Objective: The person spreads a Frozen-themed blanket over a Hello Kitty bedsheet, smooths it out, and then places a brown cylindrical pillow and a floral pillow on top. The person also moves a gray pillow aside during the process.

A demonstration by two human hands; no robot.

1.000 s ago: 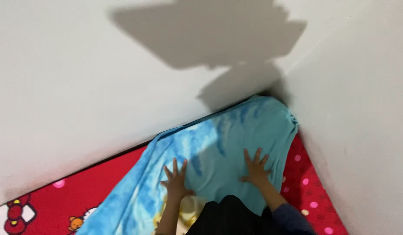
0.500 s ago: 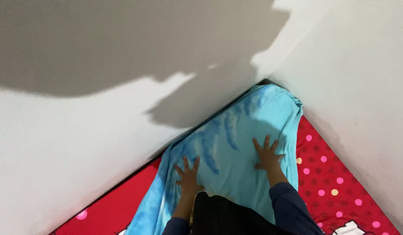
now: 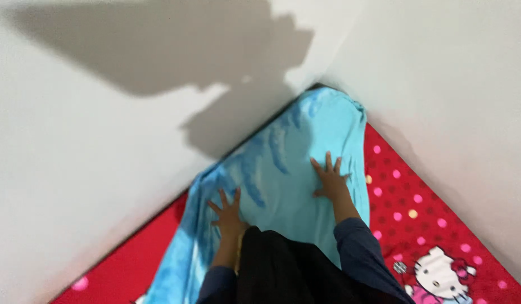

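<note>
A light blue cloth (image 3: pixel 283 169) with darker blue streaks lies spread over a red sheet (image 3: pixel 429 225), reaching into the corner where two white walls meet. My left hand (image 3: pixel 228 209) rests flat on the cloth's left part, fingers spread. My right hand (image 3: pixel 329 179) presses flat on its right part, fingers also apart. Both arms wear dark blue sleeves. A dark garment (image 3: pixel 288 270) on my body hides the near part of the cloth.
The red sheet has pink, white and yellow dots and a white cartoon cat print (image 3: pixel 440 276) at the lower right. White walls (image 3: pixel 91 157) close in on the left and right, with a large shadow (image 3: pixel 176 50) cast on the left one.
The view has tilted and shifted, so the corner sits higher right in frame. Both hands stay flat on the blue cloth, moved slightly forward toward the corner.
</note>
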